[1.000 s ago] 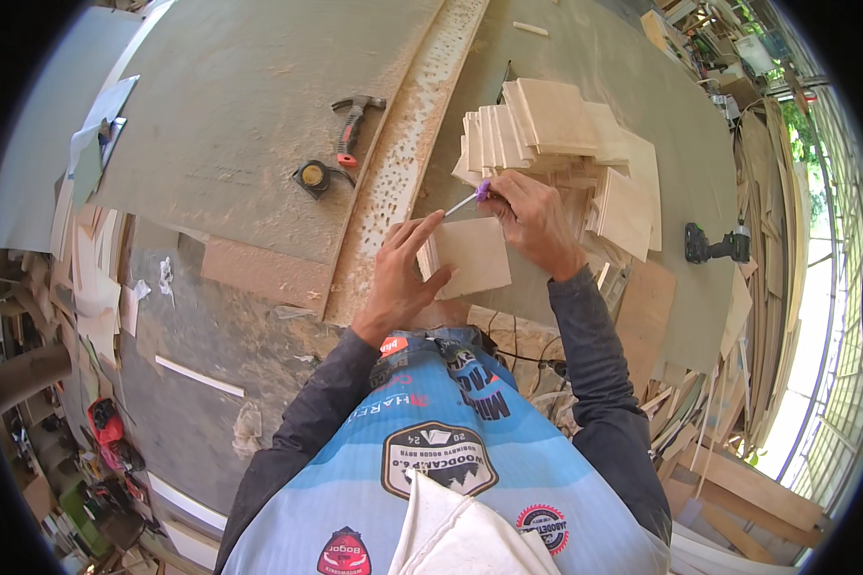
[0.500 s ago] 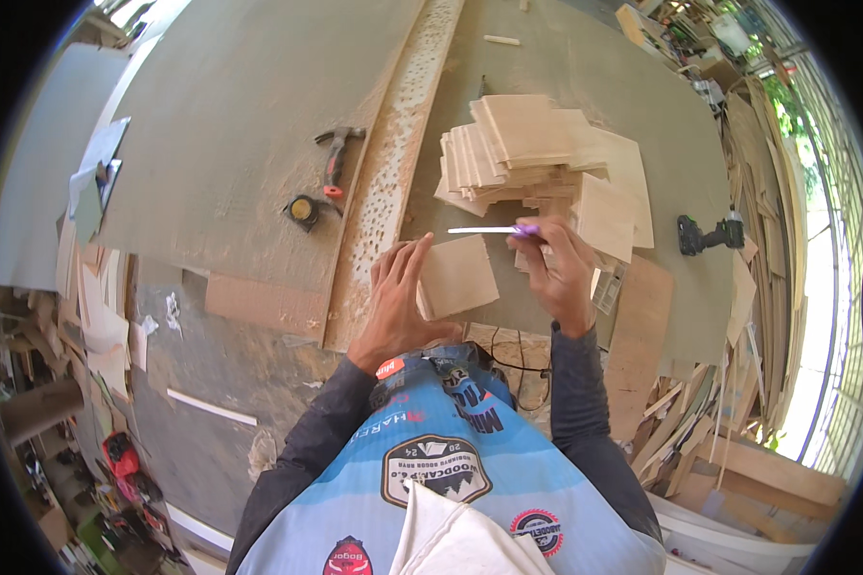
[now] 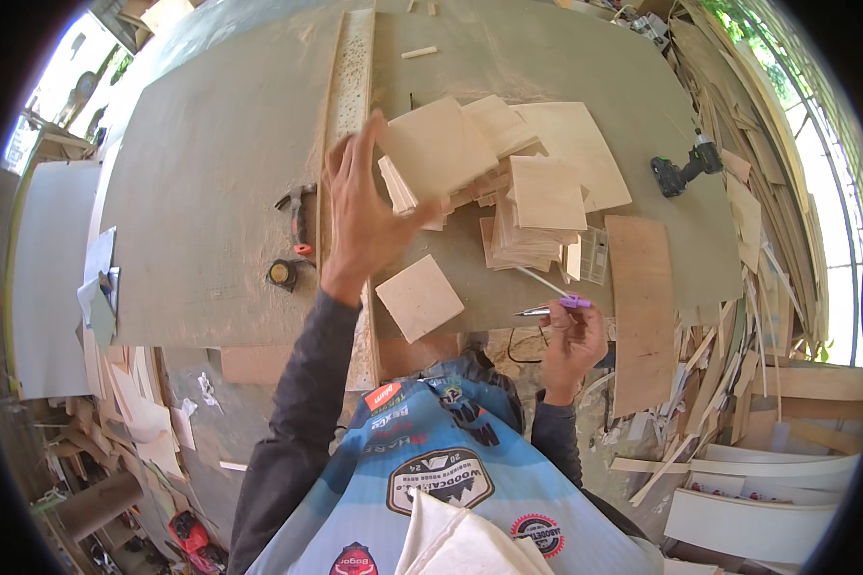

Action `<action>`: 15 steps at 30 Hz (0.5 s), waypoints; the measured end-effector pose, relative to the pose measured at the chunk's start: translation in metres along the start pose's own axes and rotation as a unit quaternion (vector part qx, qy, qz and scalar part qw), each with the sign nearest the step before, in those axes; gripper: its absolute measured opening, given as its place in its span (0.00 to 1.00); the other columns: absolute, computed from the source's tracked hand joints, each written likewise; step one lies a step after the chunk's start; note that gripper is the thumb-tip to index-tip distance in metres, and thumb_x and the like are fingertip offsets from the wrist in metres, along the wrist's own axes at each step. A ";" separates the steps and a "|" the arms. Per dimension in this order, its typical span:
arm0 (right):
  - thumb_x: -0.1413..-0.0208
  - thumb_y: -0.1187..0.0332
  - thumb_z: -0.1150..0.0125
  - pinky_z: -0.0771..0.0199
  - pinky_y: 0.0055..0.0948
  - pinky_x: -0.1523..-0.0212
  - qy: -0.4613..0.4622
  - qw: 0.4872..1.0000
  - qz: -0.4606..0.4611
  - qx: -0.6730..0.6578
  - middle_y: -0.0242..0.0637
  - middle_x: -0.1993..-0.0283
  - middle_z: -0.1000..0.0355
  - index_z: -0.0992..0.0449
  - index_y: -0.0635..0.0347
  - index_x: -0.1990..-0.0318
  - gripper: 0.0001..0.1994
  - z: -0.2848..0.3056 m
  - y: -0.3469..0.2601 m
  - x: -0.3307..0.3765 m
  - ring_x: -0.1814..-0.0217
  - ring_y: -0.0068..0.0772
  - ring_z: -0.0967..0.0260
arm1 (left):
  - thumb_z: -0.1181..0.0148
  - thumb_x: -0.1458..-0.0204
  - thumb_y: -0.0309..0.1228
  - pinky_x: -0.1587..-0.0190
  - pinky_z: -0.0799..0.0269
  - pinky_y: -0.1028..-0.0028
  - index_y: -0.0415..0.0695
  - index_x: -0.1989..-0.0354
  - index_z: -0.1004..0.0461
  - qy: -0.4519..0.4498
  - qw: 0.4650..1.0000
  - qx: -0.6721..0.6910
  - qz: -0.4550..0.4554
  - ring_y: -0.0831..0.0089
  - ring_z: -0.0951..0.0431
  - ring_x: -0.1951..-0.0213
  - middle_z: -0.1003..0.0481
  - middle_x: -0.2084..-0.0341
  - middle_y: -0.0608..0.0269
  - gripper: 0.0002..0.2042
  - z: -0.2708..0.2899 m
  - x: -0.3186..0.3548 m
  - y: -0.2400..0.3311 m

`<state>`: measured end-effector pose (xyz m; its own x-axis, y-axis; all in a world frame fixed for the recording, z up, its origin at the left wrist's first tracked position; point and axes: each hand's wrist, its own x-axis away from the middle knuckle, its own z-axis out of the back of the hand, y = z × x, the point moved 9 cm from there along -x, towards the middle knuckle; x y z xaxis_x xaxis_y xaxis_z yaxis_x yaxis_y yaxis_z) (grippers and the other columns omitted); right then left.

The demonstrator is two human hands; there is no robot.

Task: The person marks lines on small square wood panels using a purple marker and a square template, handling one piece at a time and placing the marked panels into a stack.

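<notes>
"Left hand (image 3: 357, 211) first: what's changed on your feed?"

"I see it has come off the loose square (image 3: 419, 298) and gone up beside the pile (image 3: 475, 153), fingers spread, gripping nothing I can make out. Whether its thumb touches the pile, I can't tell."

"And the right hand (image 3: 573, 340)?"

"Drawn back toward the near edge, pinching a purple tool (image 3: 575, 301). I also see a silver point (image 3: 533, 311) there; maybe a separate thing."

"What does that mean for the work?"

"That loose square lies on the worktop (image 3: 201, 192), between pile and near edge, free of both hands. I'd judge attention has shifted to the pile."

"Counts?"

"One hammer (image 3: 298, 225), one tape (image 3: 282, 274), one drill (image 3: 681, 174), one long board (image 3: 640, 316), one loose square. Three square tops on the pile; layers beneath, I can't count."
</notes>
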<state>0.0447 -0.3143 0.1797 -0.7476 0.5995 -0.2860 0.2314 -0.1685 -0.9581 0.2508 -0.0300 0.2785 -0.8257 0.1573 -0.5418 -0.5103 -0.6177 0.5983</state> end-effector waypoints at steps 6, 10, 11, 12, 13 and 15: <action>0.35 0.79 0.28 0.16 0.26 0.56 -0.056 0.998 0.000 0.003 0.38 0.52 0.19 0.20 0.68 0.50 0.09 -0.030 -0.003 0.007 0.57 0.26 0.18 | 0.16 0.55 0.51 0.22 0.46 0.46 0.36 0.21 0.43 0.046 0.998 -0.027 0.032 0.44 0.43 0.23 0.32 0.30 0.42 0.58 -0.014 -0.003 -0.022; 0.36 0.78 0.26 0.18 0.25 0.55 -0.116 0.993 -0.020 0.024 0.40 0.52 0.17 0.20 0.68 0.50 0.11 -0.055 0.003 0.016 0.57 0.25 0.17 | 0.17 0.51 0.43 0.32 0.31 0.53 0.35 0.26 0.34 0.039 0.983 0.103 0.146 0.52 0.27 0.33 0.26 0.35 0.45 0.47 -0.003 0.071 -0.053; 0.36 0.76 0.25 0.19 0.25 0.57 -0.120 0.993 -0.016 0.018 0.39 0.55 0.16 0.19 0.67 0.50 0.11 -0.063 0.001 0.016 0.59 0.26 0.16 | 0.17 0.51 0.40 0.35 0.28 0.55 0.36 0.27 0.32 0.033 0.974 0.136 0.180 0.54 0.24 0.36 0.24 0.37 0.46 0.45 0.000 0.094 -0.059; 0.36 0.75 0.25 0.18 0.25 0.57 -0.147 0.988 -0.011 0.038 0.39 0.56 0.16 0.19 0.67 0.50 0.11 -0.071 0.001 0.017 0.60 0.26 0.16 | 0.17 0.51 0.38 0.38 0.25 0.58 0.36 0.28 0.31 0.029 0.962 0.168 0.212 0.56 0.21 0.39 0.23 0.40 0.48 0.43 0.003 0.117 -0.064; 0.36 0.75 0.25 0.18 0.26 0.58 -0.175 0.983 -0.006 0.058 0.39 0.57 0.17 0.19 0.67 0.50 0.11 -0.079 0.000 0.018 0.61 0.27 0.16 | 0.17 0.52 0.37 0.40 0.25 0.59 0.37 0.29 0.30 0.015 0.967 0.149 0.207 0.57 0.21 0.40 0.22 0.41 0.50 0.42 0.007 0.136 -0.062; 0.35 0.73 0.26 0.18 0.27 0.59 -0.222 0.971 0.004 0.084 0.40 0.58 0.17 0.19 0.67 0.50 0.11 -0.098 -0.003 0.021 0.62 0.28 0.15 | 0.16 0.55 0.34 0.44 0.24 0.61 0.38 0.29 0.29 -0.009 0.974 0.112 0.198 0.59 0.19 0.43 0.20 0.44 0.53 0.42 0.012 0.169 -0.058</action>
<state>0.0896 -0.2246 0.1777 -0.9495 0.2076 -0.2352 0.1617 -0.3187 -0.9340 0.1378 0.0417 0.1593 -0.9713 -0.0437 -0.2339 -0.1899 -0.4498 0.8727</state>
